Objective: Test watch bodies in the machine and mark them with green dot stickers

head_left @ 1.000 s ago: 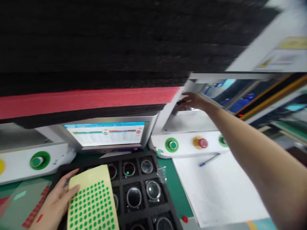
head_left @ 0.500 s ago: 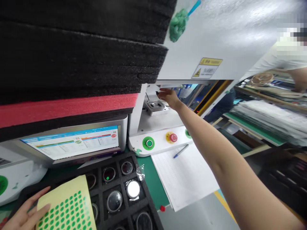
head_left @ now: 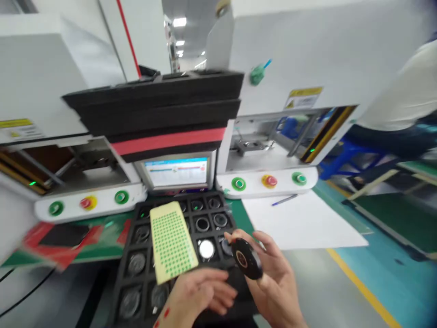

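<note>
My right hand (head_left: 273, 278) holds a round black watch case (head_left: 248, 258), pinched between thumb and fingers and tilted. A copper-coloured ring shows in the middle of its face. Close by on the left, my left hand (head_left: 205, 291) is open with nothing in it, its fingers stretched toward the watch case. Beneath both hands lies a black foam tray (head_left: 191, 241) with round watch pieces in its compartments. One piece, a bright white disc (head_left: 206, 249), reflects the light. A pale yellow sheet of green dot stickers (head_left: 172, 241) rests across the tray.
A white press machine (head_left: 266, 187) with green and red buttons stands at the right, a metal fixture (head_left: 251, 146) inside. Another machine (head_left: 88, 202) is at the left. Behind the tray is a monitor (head_left: 177, 173) under stacked foam (head_left: 170, 114). A pen (head_left: 284, 200) lies on paper (head_left: 307, 223).
My right hand has come out of the machine and now holds the watch case over the tray. My left hand has let go of the sticker sheet. The view has swung left and up.
</note>
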Demonstrator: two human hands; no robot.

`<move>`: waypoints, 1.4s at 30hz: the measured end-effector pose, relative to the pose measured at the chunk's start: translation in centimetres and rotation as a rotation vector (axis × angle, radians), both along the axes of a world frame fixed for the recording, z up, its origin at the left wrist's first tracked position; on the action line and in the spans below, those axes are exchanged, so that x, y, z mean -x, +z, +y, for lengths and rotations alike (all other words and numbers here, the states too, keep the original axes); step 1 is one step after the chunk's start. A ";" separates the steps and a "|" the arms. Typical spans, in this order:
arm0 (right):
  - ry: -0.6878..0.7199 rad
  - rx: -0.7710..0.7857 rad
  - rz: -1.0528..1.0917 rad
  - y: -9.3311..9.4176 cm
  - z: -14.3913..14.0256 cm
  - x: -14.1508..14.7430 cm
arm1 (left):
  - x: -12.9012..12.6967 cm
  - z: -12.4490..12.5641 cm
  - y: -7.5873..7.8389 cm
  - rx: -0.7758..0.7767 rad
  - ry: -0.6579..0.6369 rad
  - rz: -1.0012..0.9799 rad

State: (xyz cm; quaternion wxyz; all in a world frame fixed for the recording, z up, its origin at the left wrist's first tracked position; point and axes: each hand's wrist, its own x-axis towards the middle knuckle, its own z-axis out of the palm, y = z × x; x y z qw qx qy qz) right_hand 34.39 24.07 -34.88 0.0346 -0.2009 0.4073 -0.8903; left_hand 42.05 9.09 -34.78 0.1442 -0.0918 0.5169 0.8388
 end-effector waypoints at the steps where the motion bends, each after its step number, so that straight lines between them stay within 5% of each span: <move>1: -0.005 0.029 0.010 -0.3 -0.6 -1.9 | -0.3 1.0 0.6 -0.068 0.017 0.062; 7: 0.055 0.072 -0.090 -2.2 -2.3 -7.6 | -2.4 2.8 1.9 -0.199 0.213 0.044; 14: -0.034 -0.241 -0.011 -1.7 -1.4 -8.9 | -4.9 2.2 1.6 0.390 0.388 0.121; 19: -0.043 -0.318 0.038 -0.8 -1.6 -9.9 | -5.8 2.0 1.6 0.600 0.426 0.293; 30: -0.120 0.023 0.060 0.3 -4.5 -11.4 | -7.1 1.7 1.5 0.773 0.437 0.658; 36: -0.115 0.055 0.033 -0.1 -4.6 -11.6 | -7.2 1.5 1.6 0.825 0.414 0.627; 42: -0.023 0.104 -0.097 -0.6 -6.0 -10.9 | -7.4 0.5 -1.0 0.967 0.536 0.744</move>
